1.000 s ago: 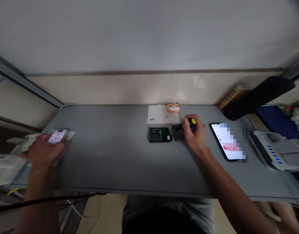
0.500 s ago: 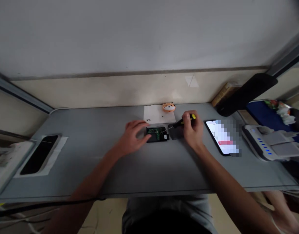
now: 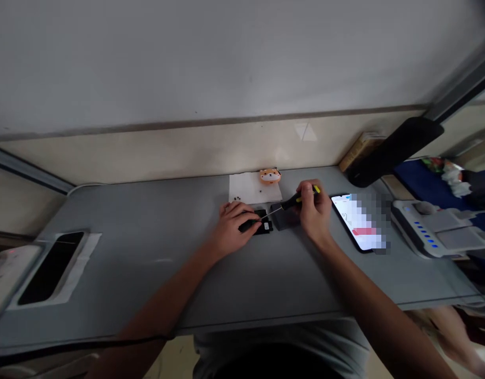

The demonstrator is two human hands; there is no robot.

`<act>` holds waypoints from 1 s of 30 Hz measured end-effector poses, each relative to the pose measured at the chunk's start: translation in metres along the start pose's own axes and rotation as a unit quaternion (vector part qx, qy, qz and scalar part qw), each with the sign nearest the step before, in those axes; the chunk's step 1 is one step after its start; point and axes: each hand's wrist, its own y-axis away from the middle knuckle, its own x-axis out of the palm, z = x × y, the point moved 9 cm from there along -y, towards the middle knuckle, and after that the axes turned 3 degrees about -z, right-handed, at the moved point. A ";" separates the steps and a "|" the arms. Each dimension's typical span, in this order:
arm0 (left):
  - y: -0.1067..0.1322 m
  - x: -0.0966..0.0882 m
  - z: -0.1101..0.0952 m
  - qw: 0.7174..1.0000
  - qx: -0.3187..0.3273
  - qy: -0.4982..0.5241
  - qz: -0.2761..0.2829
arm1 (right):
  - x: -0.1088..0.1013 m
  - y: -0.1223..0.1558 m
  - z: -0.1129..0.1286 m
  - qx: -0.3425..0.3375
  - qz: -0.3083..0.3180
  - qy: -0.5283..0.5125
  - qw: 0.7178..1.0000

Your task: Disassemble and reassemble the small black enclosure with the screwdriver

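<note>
In my right hand (image 3: 314, 210) is a black and yellow screwdriver (image 3: 293, 200), its thin shaft slanting down to the left. The tip reaches a small black device case (image 3: 261, 229), lying open on the desk. My left hand (image 3: 237, 223) lies over the left part of the case and hides most of its green circuit board. Its thumb and forefinger come together close to the screwdriver tip; whatever may be between them is too small to make out. Right of the case lies a dark flat cover (image 3: 284, 220), partly behind my right hand.
A white paper (image 3: 246, 187) with several tiny dark screws lies behind the case, an orange animal-faced object (image 3: 270, 176) on it. To the right are a lit phone (image 3: 355, 223), a power strip (image 3: 419, 231) and a black cylinder (image 3: 394, 152). Another dark phone (image 3: 52, 268) lies far left.
My left hand has moved right, from the case's left edge onto the case, and its fingers have closed near the screwdriver tip. My right hand keeps the screwdriver. The view has shifted slightly.
</note>
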 end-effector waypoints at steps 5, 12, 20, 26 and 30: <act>-0.001 -0.003 -0.001 1.000 -0.001 -0.018 -0.018 | 0.000 0.002 0.006 -0.042 0.009 0.045 0.998; 0.002 -0.001 -0.011 0.998 0.018 -0.052 -0.011 | -0.001 0.012 0.031 -0.138 0.038 0.077 0.987; 0.004 0.008 -0.006 0.995 0.001 -0.072 0.069 | 0.004 0.014 0.037 -0.162 0.078 0.114 0.977; 0.005 0.018 0.004 0.989 -0.003 -0.053 0.136 | 0.008 0.014 0.033 -0.167 0.077 0.137 0.973; 0.005 0.017 0.003 0.990 -0.009 -0.047 0.131 | 0.008 0.014 0.033 -0.180 0.074 0.137 0.971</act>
